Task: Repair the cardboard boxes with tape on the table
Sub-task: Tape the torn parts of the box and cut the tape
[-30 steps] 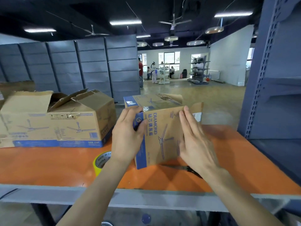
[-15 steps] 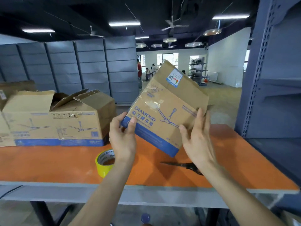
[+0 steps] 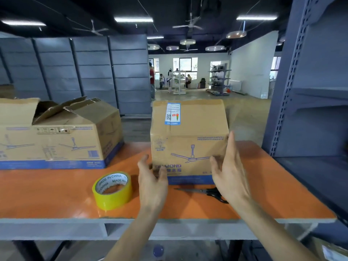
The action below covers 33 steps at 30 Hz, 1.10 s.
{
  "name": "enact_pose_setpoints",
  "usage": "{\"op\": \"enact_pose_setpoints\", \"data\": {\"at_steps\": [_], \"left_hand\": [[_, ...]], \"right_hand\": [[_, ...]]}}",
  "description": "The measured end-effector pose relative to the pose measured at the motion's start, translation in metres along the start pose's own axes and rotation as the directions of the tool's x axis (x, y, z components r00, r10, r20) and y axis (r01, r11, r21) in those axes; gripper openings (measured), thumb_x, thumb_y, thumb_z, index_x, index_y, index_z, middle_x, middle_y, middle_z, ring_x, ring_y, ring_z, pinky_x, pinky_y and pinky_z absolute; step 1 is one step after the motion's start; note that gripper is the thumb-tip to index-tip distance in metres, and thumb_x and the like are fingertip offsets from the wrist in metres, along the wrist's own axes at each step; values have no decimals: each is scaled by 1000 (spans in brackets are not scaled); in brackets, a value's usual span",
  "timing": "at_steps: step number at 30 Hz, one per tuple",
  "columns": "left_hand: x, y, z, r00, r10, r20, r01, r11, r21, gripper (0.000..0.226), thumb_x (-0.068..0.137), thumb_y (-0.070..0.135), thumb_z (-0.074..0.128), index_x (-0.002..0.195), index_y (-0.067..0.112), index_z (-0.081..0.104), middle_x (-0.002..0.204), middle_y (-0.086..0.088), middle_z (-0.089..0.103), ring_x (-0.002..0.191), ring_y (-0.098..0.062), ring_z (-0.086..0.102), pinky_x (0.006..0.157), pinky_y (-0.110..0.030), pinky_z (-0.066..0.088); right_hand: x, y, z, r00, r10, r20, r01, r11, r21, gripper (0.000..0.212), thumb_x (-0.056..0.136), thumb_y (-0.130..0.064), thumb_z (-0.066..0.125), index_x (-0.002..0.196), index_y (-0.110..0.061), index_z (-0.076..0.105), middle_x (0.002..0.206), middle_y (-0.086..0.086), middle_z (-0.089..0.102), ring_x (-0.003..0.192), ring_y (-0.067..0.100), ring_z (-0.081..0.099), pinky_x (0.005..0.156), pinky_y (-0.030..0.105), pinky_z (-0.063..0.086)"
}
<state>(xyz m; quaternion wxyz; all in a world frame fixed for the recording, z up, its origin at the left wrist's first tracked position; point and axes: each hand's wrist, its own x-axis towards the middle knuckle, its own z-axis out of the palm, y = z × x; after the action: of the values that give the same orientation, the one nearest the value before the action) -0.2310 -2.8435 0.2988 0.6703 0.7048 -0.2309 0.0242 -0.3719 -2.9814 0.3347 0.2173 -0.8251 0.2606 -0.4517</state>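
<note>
One orange desk (image 3: 56, 194) bore big open box (image 3: 75, 140), frame left, and smaller closed box (image 3: 188, 136), centre. Left hand (image 3: 152, 183) and right hand (image 3: 229, 174), fingers loosely spread, flanked its lower corners. Yellow tape roll (image 3: 112, 191) lower left; scissors (image 3: 207, 192) beneath right hand.

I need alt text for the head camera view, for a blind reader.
A closed brown cardboard box stands on an orange table, left hand and right hand open at its front corners. A yellow tape roll and black scissors lie nearby.
</note>
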Motion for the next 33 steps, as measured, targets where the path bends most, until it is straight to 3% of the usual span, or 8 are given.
{"op": "enact_pose_setpoints", "data": {"at_steps": [2, 5, 9, 13, 16, 22, 27, 33], "left_hand": [[-1, 3, -3, 999, 46, 28, -46, 999, 2, 53, 99, 27, 62, 145, 31, 35, 134, 3, 55, 119, -8, 57, 103, -40, 50], [8, 28, -10, 993, 112, 33, -109, 991, -71, 60, 101, 43, 55, 154, 29, 30, 151, 12, 41, 131, 7, 43, 106, -23, 40], [30, 70, -16, 982, 174, 68, -167, 981, -95, 57, 103, 53, 45, 156, 35, 31, 139, 29, 44, 117, 27, 41, 105, -18, 33], [49, 78, -14, 981, 182, 63, -176, 980, -89, 38, 103, 46, 52, 141, 43, 46, 117, 35, 60, 108, 18, 56, 103, -38, 51], [53, 74, -15, 990, 140, 10, -139, 989, -49, 18, 103, 42, 53, 120, 35, 52, 107, 23, 64, 105, -2, 63, 97, -47, 53], [66, 77, -20, 997, 27, -69, -44, 965, -257, 11, 106, 21, 48, 100, 17, 55, 90, 7, 57, 87, -16, 52, 71, -27, 45], [85, 75, -31, 999, -41, -30, 31, 954, -300, 20, 105, 17, 45, 87, 21, 51, 87, 6, 57, 85, -18, 47, 73, -37, 35], [82, 74, -28, 1000, -19, -20, 13, 963, -269, 15, 108, 21, 42, 97, 20, 52, 92, 7, 57, 83, -11, 47, 72, -30, 37]], "right_hand": [[-1, 4, 6, 999, 37, 37, -39, 999, 38, 88, 100, -26, 59, 162, -21, -3, 166, 0, 23, 150, 19, 27, 115, 30, 29], [-1, 9, 8, 997, 63, 36, -66, 994, 89, 84, 99, -41, 56, 162, -29, 2, 162, -4, 33, 145, 19, 37, 115, 46, 38], [14, 3, 0, 996, 71, 55, -81, 971, 225, 75, 98, -55, 49, 160, -35, 12, 154, -12, 44, 139, 9, 43, 111, 37, 41], [34, -14, -11, 992, 122, 19, -118, 886, 448, 51, 102, -45, 52, 148, -51, 32, 124, -29, 57, 113, -16, 53, 97, 21, 42], [37, -15, -12, 994, 113, -5, -100, 894, 437, 48, 99, -48, 56, 141, -60, 36, 132, -16, 57, 123, 6, 55, 108, 41, 44], [15, -24, -2, 999, -36, -21, 41, 939, 342, 64, 96, -42, 62, 150, -50, 29, 128, -10, 45, 115, -6, 49, 99, 11, 38], [13, -23, 5, 997, -78, 20, 68, 942, 328, 64, 96, -52, 54, 152, -46, 24, 136, -27, 31, 139, 4, 34, 115, 30, 32], [11, -23, 11, 994, -61, 93, 34, 962, 271, 76, 97, -48, 57, 160, -36, 16, 146, -20, 28, 144, 3, 25, 115, 29, 27]]}}
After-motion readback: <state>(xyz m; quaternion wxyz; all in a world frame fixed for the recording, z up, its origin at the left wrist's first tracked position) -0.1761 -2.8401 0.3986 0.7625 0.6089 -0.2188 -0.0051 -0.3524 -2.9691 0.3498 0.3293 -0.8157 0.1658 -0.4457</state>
